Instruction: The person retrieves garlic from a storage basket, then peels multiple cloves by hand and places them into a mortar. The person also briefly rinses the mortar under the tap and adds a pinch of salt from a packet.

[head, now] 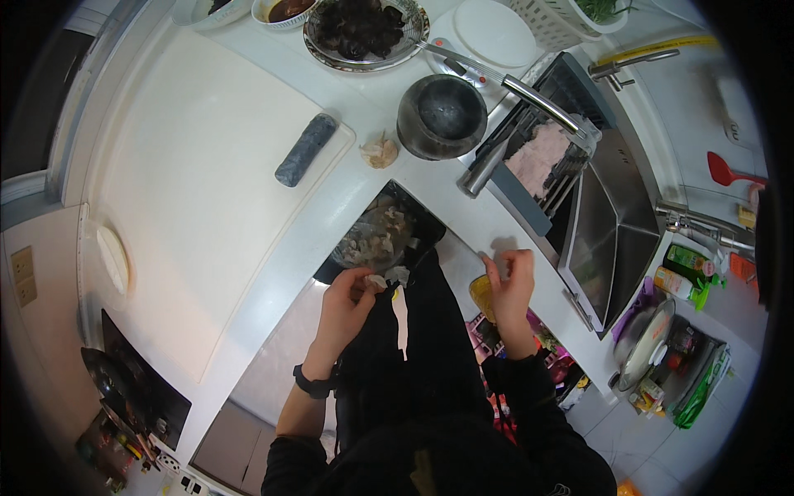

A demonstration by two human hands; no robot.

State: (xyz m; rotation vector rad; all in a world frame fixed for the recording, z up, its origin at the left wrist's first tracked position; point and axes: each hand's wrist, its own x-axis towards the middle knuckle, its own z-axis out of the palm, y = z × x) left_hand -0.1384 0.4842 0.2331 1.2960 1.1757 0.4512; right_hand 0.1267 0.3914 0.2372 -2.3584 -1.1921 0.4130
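Note:
My left hand (347,307), a dark band on its wrist, pinches a pale garlic clove (376,282) between thumb and fingers. It is just beside an open bin (428,232) lined with a dark bag and holding papery scraps (378,239). My right hand (513,288) hovers by the counter's front edge, thumb apart from its curled fingers, with nothing visible between them. On the white counter, a garlic bulb (378,153) sits between a dark stone mortar (443,118) and a grey stone pestle (307,150). The pestle lies on a large white board (205,149).
A sink (620,217) on the right holds a rack with pink minced meat (538,160). A whisk (539,102) spans towards it. Behind are a bowl of dark fungus (356,28), a kitchen scale (493,34) and a white basket (552,25). A lidded pan (645,347) stands right.

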